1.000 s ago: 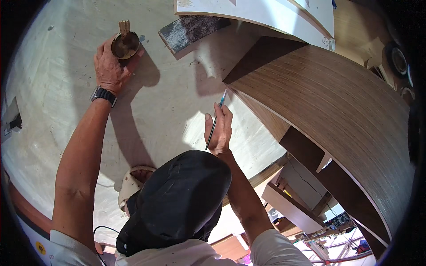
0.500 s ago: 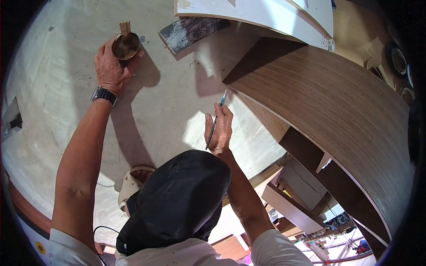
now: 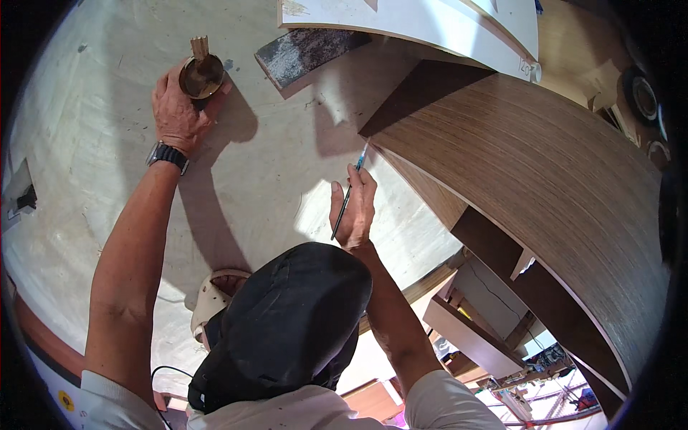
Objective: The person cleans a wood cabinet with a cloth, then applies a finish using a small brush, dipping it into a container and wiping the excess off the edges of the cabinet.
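Observation:
My left hand (image 3: 179,118), with a watch at the wrist, is wrapped round a small round can (image 3: 195,86) at the upper left. Brownish contents show inside it, and a flat wooden stick (image 3: 200,48) stands up at its far rim. Nearer the middle, my right hand (image 3: 355,208) grips a thin paintbrush (image 3: 360,159) with a dark handle and a blue section. The brush's pale tip meets or nearly meets the near corner of a brown wood-grain cabinet panel (image 3: 516,165); actual contact I cannot tell.
A dark, white-smeared block (image 3: 312,57) lies on the pale floor (image 3: 265,150) beyond my hands. White boards (image 3: 423,29) stand behind the cabinet. Dark rings like tape rolls (image 3: 643,98) sit at the far right. A light clog (image 3: 208,309) shows beside the black cap (image 3: 287,322).
The brush tip has moved slightly away from me along the panel's corner. The can has shifted a touch to the left in my left hand, with the stick in it.

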Tool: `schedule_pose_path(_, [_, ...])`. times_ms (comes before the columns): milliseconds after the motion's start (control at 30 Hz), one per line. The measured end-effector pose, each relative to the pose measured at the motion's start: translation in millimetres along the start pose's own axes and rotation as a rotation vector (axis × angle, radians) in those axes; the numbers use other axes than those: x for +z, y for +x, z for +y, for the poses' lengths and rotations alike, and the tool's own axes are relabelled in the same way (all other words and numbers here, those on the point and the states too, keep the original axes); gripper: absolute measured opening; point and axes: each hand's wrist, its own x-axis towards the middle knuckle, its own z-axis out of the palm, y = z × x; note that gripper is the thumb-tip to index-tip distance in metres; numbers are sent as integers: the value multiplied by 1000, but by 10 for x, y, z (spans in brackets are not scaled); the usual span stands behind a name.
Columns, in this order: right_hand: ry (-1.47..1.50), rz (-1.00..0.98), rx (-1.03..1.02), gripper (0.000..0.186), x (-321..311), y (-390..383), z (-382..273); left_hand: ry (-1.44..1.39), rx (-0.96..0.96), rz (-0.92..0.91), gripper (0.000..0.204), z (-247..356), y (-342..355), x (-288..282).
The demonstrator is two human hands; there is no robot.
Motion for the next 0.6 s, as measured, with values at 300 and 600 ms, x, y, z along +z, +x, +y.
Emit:
schedule_pose_path(300, [30, -9, -7, 44, -10, 32, -43, 1, -14, -3, 71, 55, 26, -3])
schedule_pose_path(600, [170, -26, 59, 25, -628, 428, -402, -18, -4, 27, 72, 44, 15, -2])
